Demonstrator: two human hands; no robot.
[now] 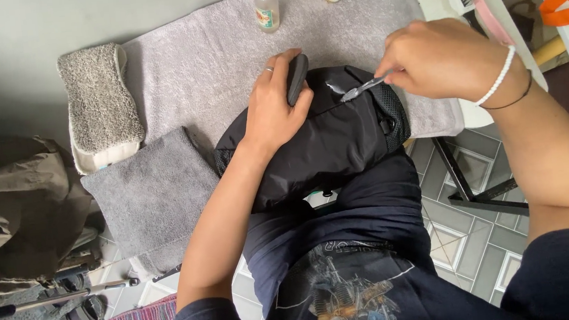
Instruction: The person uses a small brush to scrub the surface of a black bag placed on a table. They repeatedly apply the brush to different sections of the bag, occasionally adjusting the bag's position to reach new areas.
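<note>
Far to my left a rough scrubbing pad lay on the tabletop, with a folded grey cloth just below it and a pale towel spread under everything. My left hand pressed down on the black bag, which sat at the near edge of the towel and partly over my lap; those fingers were curled around a dark strap piece, gripping it against the bag. A small spray bottle stood behind it, well apart. My right hand hovered over the bag's right shoulder, its fingers pinched shut on a thin grey tool whose tip touched the fabric near a pale mark. To do this well, I judged the bag had to stay taut under my left palm, and the tool had to work in short, light strokes, kept shallow so the tip would not snag the mesh panel just beside it
</note>
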